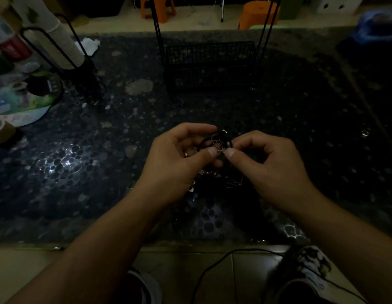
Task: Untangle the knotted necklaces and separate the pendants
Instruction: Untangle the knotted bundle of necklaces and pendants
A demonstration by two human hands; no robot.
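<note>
Both hands' grip (221, 152) around knotted necklaces (219, 142).

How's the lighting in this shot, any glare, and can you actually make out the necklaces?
Head view: dim overall; glare patch on the glossy pebbled tabletop; wide-angle bending at edges; tangled necklaces murky, pinched between left hand and right hand.

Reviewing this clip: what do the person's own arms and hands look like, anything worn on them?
Both forearms are bare up to the frame edge, no sleeves showing. The left hand and right hand wear no gloves; no rings, watch or bracelets are visible in the dim light. Thumbnails are short.
</note>
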